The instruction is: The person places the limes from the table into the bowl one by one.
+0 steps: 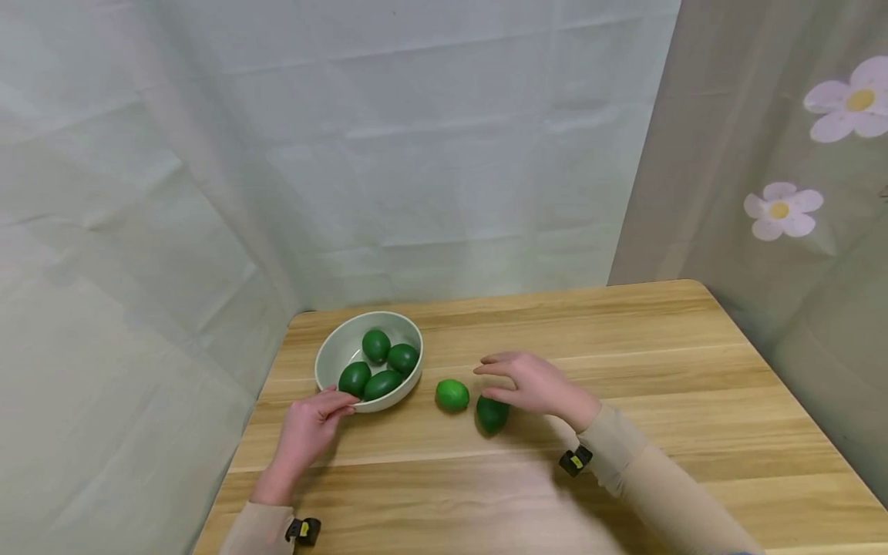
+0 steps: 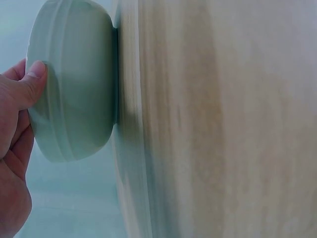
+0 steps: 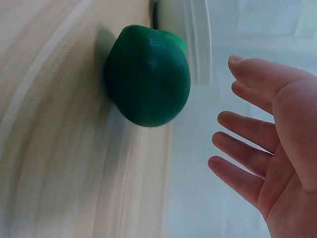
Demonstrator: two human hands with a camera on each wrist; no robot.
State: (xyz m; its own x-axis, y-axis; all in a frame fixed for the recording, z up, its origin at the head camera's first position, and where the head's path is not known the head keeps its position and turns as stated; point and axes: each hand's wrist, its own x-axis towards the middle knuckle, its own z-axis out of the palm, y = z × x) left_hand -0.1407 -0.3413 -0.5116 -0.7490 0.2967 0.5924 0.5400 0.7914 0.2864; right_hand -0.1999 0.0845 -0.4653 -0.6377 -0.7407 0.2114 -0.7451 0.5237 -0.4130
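Note:
On the left of the table, my left hand (image 1: 310, 425) pinches the near rim of a pale green bowl (image 1: 333, 351). The left wrist view has the thumb (image 2: 37, 74) pressed on the bowl's outer wall (image 2: 81, 79), fingers behind the rim. Several dark green, avocado-like fruits (image 1: 382, 384) lie inside the bowl. My right hand (image 1: 530, 383) hovers over a dark green avocado-like fruit (image 1: 491, 416) on the table, fingers spread and holding nothing. In the right wrist view, a gap separates the hand (image 3: 277, 124) from this fruit (image 3: 148, 77). A bright green lime (image 1: 452, 395) lies between it and the bowl.
The wooden table (image 1: 624, 339) has its back edge against a pale hanging curtain (image 1: 444, 154). Flowers decorate the curtain (image 1: 784, 212) on the right. Each wrist wears a small black camera (image 1: 576, 460) by the sleeve cuff.

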